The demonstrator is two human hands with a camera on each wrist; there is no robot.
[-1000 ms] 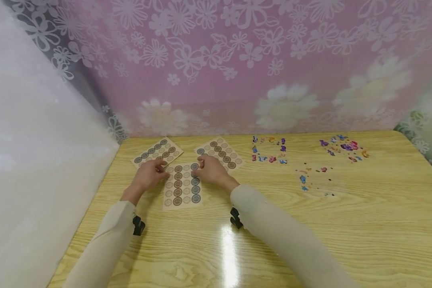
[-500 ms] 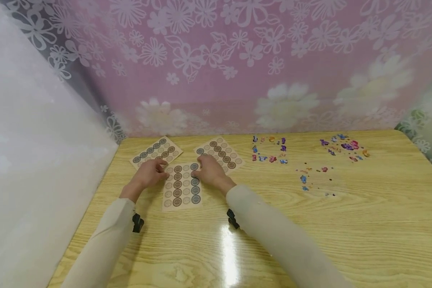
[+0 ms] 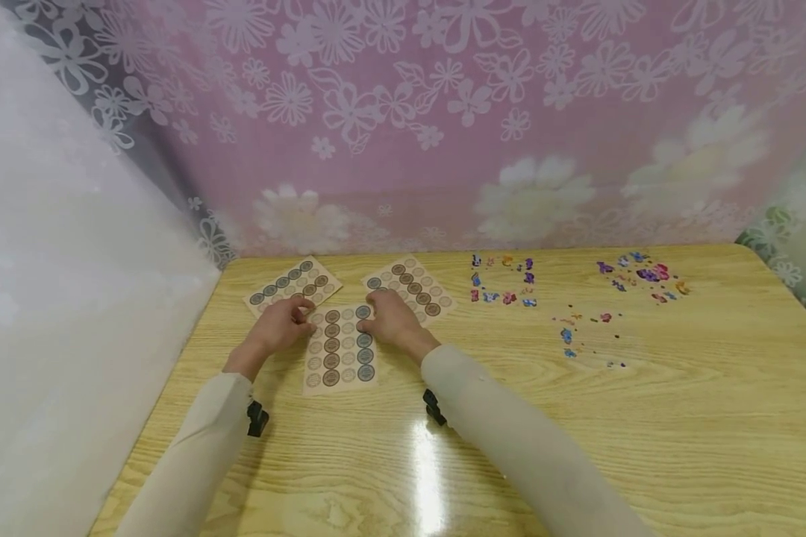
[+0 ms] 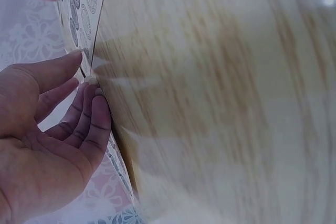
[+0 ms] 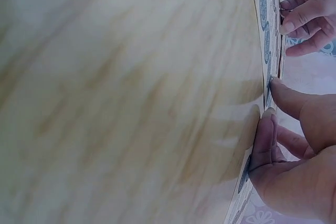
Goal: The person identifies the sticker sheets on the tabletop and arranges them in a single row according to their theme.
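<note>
A tan sticker sheet (image 3: 340, 354) printed with columns of round brown, pale and blue-grey seals lies at the left of the table. My left hand (image 3: 277, 326) pinches its upper left edge; in the left wrist view the thumb (image 4: 65, 69) is on the paper and the fingertips are at the edge. On the opposite side, my right hand (image 3: 392, 317) pinches the upper right edge between thumb and fingers, as the right wrist view also shows. Behind the hands are two similar sheets, a left one (image 3: 295, 280) and a right one (image 3: 416, 289), each set at an angle.
Colourful flower stickers form a square outline (image 3: 508, 297) at the back. Further right lie a cluster of flower stickers (image 3: 648, 274) and a sparser clear sheet with small stickers (image 3: 566, 335). A pink floral curtain (image 3: 403, 186) hangs behind the wooden table (image 3: 510, 403).
Both hands keep their grip on the front sticker sheet. The right forearm has shifted slightly left; otherwise little differs.
</note>
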